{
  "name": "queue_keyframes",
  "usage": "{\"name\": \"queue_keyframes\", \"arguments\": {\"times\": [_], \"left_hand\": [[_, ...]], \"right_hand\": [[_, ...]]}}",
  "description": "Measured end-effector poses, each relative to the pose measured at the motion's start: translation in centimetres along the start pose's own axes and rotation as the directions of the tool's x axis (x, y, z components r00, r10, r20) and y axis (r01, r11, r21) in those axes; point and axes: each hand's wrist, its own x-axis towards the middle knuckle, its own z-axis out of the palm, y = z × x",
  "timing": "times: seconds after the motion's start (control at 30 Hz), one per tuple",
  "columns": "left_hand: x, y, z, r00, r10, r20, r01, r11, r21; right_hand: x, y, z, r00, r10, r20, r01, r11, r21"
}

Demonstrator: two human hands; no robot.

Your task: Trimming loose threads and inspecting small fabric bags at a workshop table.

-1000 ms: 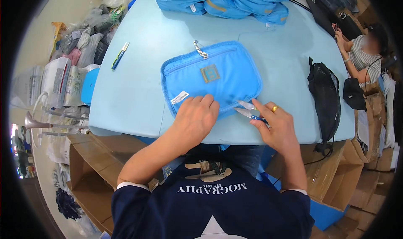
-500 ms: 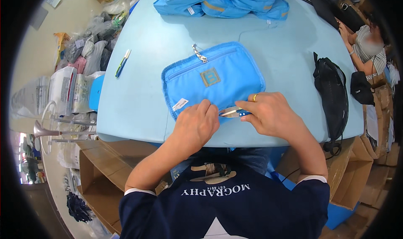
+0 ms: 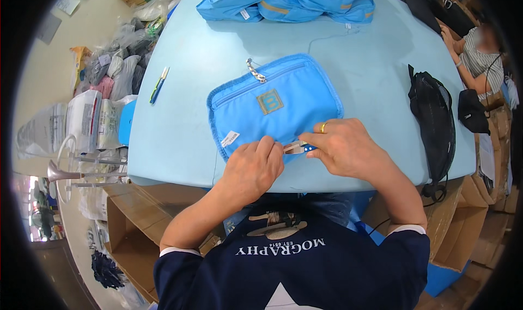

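A light blue fabric pouch (image 3: 297,95) lies flat on the table, with a zip along its far side, a square patch, a white label and a braided cord pull (image 3: 256,72). My left hand (image 3: 253,165) is closed in a pinch on the pouch's near edge. Just to its right, my right hand (image 3: 348,146) grips small thread snips (image 3: 298,147) with blue handles. Their metal blades reach toward my left fingertips at that edge. Whatever lies between the blades is too small to make out.
Several blue pouches (image 3: 305,5) are heaped at the table's far side. Other snips (image 3: 159,85) rest at the left, and a black mesh bag (image 3: 433,125) at the right. Cardboard boxes (image 3: 136,212) stand below the near edge. Another person (image 3: 476,65) sits at the far right.
Both hands keep their grip at the pouch's near edge, and the snips have shifted only slightly. The whole view has moved a little.
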Motion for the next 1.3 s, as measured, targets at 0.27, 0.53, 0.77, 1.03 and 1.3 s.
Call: {"name": "queue_keyframes", "arguments": {"times": [0.27,0.53,0.77,1.03,1.3], "left_hand": [[-0.6,0.1,0.4,0.998,-0.015,-0.062,0.015,1.000,-0.003],[-0.9,0.3,0.1,0.999,-0.010,-0.040,0.011,0.999,0.039],[-1.7,-0.2,-0.2,0.990,-0.007,-0.138,0.004,1.000,-0.022],[-3.6,0.5,-0.2,0.964,-0.170,-0.204,0.107,0.951,-0.289],[-4.9,-3.2,-0.5,0.967,-0.219,-0.132,0.224,0.974,0.021]], "right_hand": [[-0.1,0.2,0.5,1.000,-0.002,-0.002,0.002,0.999,0.036],[0.3,-0.1,0.7,0.999,-0.049,-0.015,0.050,0.998,0.048],[0.0,0.3,0.8,0.998,-0.065,-0.003,0.065,0.996,0.061],[-3.7,2.4,-0.3,0.932,0.324,-0.163,-0.212,0.851,0.481],[-4.9,1.6,4.7,0.737,0.641,-0.212,-0.379,0.653,0.656]]}}
